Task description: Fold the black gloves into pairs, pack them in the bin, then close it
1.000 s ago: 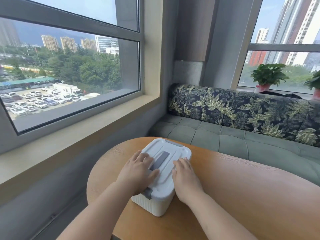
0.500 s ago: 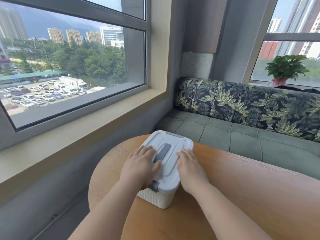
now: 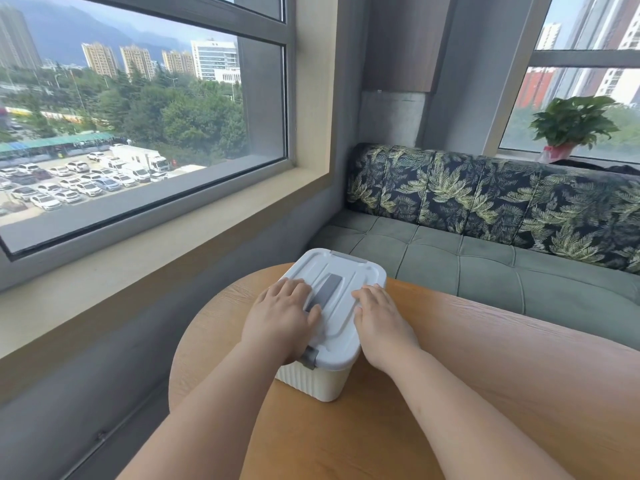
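The ribbed white plastic bin [image 3: 311,382] sits closed on the round wooden table [image 3: 485,341]. As before, left hand [image 3: 282,318] and right hand [image 3: 381,323] press flat, fingers straight, on its grey-handled white lid [image 3: 341,271].

Under my left hand [image 3: 280,317] and right hand [image 3: 381,323], lid [image 3: 346,271] is smooth white plastic with a slight sheen, grey handle [image 3: 327,289] matt. The bin wall [image 3: 311,381] is ribbed cream plastic. The table [image 3: 502,341] is wood grain, satin smooth. At 2 o'clock, sofa seat [image 3: 485,268] matt green tufted cloth, backrest [image 3: 485,192] leaf-print cloth.
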